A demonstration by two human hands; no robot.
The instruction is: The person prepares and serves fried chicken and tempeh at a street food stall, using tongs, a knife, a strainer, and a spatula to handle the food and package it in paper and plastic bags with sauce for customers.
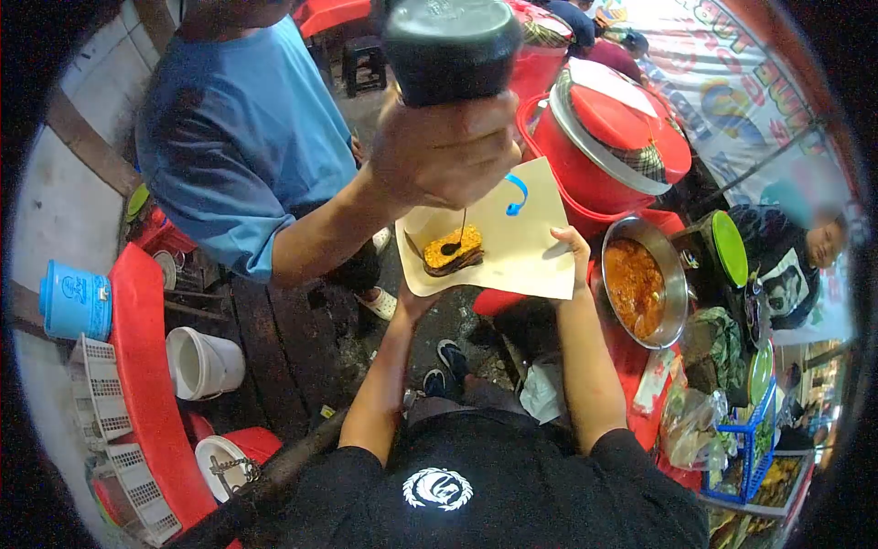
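A sheet of cream wrapping paper [530,224] is held out flat between my two hands. My left hand [416,305] supports its lower left edge, with most of the fingers hidden underneath. At the right edge, my right hand [574,252] grips the paper with the thumb on top. On the paper lies a small portion of orange-yellow food [464,242] with dark brown sauce on it. Above it, a co-worker's hand [444,151] tips a dark bottle [451,55] upside down, and a thin dark stream runs onto the food. A blue cap strap [518,194] hangs beside that hand.
The co-worker in a blue shirt [247,137] stands close at left. On the right are a metal bowl of orange-red sauce [636,291], a red lidded tub [608,137] and a blue basket [754,448]. A white bucket [203,363] stands lower left; another person [786,265] is far right.
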